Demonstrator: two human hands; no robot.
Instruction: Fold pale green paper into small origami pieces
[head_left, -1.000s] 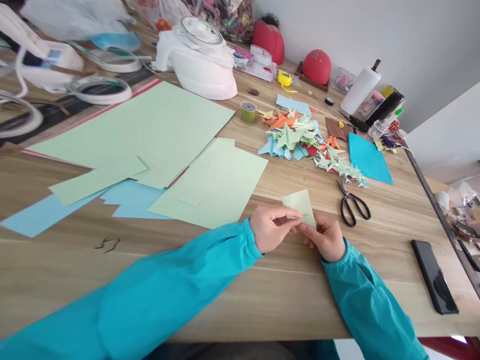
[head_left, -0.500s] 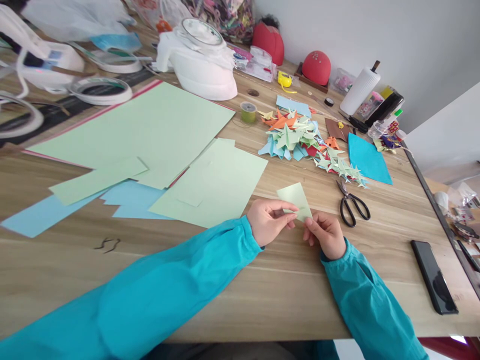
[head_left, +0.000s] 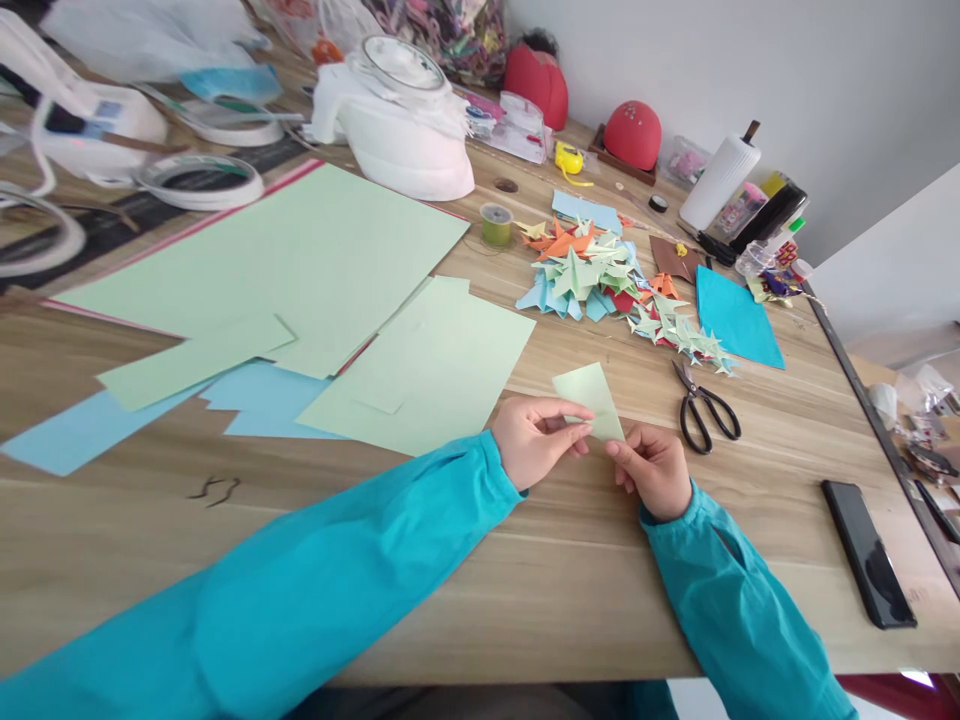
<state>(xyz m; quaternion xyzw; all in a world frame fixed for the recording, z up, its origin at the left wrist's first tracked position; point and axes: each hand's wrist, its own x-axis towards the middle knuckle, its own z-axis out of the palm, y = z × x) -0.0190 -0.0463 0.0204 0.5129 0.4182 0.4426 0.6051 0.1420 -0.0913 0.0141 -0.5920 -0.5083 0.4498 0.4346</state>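
A small piece of pale green paper (head_left: 591, 390) is held just above the table between my two hands. My left hand (head_left: 541, 438) pinches its lower left edge between thumb and fingers. At its lower right corner, the thumb and fingertips of my right hand (head_left: 651, 468) close on the paper. Black-handled scissors (head_left: 703, 408) lie to the right of the paper. Beyond it sits a heap of folded paper stars (head_left: 585, 270) in green, blue, orange and red. Large pale green sheets (head_left: 442, 360) lie left of my hands.
Blue paper strips (head_left: 97, 425) lie at the left. A phone (head_left: 868, 555) rests near the right edge. Farther back are a spool of thread (head_left: 496, 225), a yellow tape measure (head_left: 570, 160), a turquoise cloth-like square (head_left: 739, 318) and a white bottle (head_left: 720, 180).
My right hand's fingers have shifted slightly at the paper's corner. The paper and my left hand have barely moved.
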